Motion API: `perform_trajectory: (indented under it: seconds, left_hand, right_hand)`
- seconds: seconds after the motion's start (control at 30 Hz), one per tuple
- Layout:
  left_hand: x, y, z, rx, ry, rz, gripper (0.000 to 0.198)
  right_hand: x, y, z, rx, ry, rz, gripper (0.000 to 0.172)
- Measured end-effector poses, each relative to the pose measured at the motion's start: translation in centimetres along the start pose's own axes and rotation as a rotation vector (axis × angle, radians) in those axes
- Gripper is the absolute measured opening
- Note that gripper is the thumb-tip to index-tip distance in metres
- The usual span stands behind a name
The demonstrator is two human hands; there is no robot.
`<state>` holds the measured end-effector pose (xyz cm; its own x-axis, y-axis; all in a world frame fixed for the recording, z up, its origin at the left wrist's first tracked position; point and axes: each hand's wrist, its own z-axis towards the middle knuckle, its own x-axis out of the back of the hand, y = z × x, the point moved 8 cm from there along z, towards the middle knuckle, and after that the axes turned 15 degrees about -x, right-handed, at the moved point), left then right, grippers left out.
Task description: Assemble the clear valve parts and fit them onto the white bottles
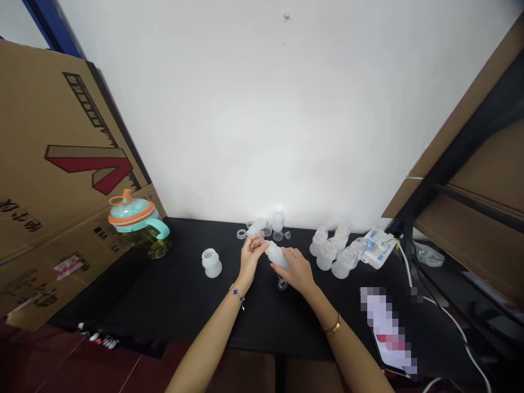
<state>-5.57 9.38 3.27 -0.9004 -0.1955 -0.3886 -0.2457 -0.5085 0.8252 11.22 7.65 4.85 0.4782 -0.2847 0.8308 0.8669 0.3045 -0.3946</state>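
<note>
My right hand [298, 268] is wrapped round a frosted white baby bottle [277, 255], tilted with its neck toward the left. At that neck, the fingers of my left hand [252, 256] pinch a small clear part, too small to identify. Just below the bottle, a clear round piece [282, 284] lies on the black table [180, 295]. To the left stands another frosted bottle [212, 263] with an open mouth. Behind my hands are more loose pieces: a frosted bottle [278, 221], a clear ring [242, 234] and a clear funnel-shaped part [282, 236].
Several bottles with clear domed tops [327, 254] stand at the right. Beside them are a white box [377, 248], a white cable [462, 333] and a blurred-out flat device [388, 333]. A turquoise-lidded jug [141, 226] and large cartons [61, 164] border the left.
</note>
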Motion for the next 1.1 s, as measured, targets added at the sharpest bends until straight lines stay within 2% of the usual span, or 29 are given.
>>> perform_trajectory:
  seconds: [0.13, 0.67, 0.9, 1.1]
  left_hand:
    - [-0.39, -0.06, -0.12, 0.035, -0.029, -0.009, 0.042]
    - [0.08, -0.36, -0.1, 0.07, 0.05, -0.061, 0.044]
    - [-0.12, -0.68, -0.14, 0.099, 0.035, -0.11, 0.045]
    - [-0.38, -0.78, -0.13, 0.107, 0.004, -0.12, 0.038]
  right_hand:
    - [0.0, -0.12, -0.05, 0.014, 0.016, -0.009, 0.043]
    - [-0.07, -0.06, 0.09, -0.006, -0.012, -0.03, 0.042]
    - [-0.13, 0.14, 0.19, -0.031, -0.032, -0.018, 0.042]
    - [-0.23, 0.26, 0.2, -0.034, -0.019, -0.026, 0.043]
